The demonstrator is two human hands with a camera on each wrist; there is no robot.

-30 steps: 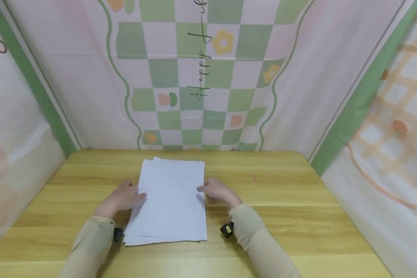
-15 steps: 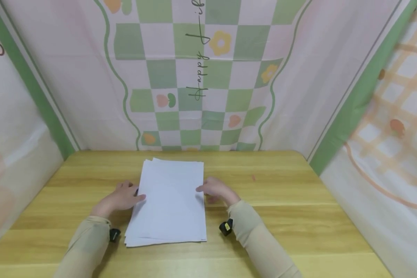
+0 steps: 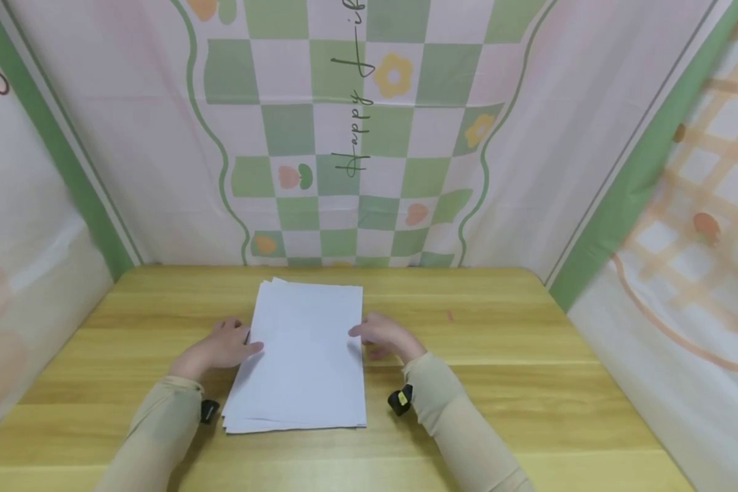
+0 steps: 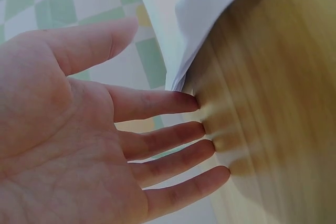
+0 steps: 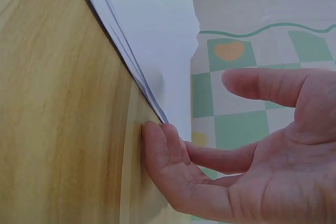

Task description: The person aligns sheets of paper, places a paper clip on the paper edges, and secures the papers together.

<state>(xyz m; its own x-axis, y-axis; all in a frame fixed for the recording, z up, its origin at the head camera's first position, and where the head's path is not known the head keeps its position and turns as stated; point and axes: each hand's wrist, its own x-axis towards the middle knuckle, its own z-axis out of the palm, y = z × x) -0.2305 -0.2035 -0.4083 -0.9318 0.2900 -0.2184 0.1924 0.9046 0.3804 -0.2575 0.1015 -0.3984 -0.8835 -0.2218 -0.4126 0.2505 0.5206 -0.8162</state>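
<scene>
A loose stack of white paper [image 3: 307, 355] lies on the wooden table, its sheets slightly out of line at the top and bottom left corners. At its left edge is my left hand [image 3: 220, 345], thumb above the top sheet. In the left wrist view the fingers [image 4: 173, 142] are straight, their tips on the table and the index finger touching the paper's edge. My right hand [image 3: 384, 336] is at the right edge. The right wrist view shows its lower fingers bent, tips touching table and sheet edges, while the thumb [image 5: 257, 85] stays apart from the paper.
The wooden table [image 3: 498, 383] extends on both sides of the stack. A green and white checked cloth [image 3: 344, 137] hangs behind its far edge, with more printed cloth at left and right. Each wrist wears a small black camera [image 3: 400, 400].
My left hand has moved slightly right, and the left edges of the sheets have shifted inward with it. The right hand stays nearly still at the right edge.
</scene>
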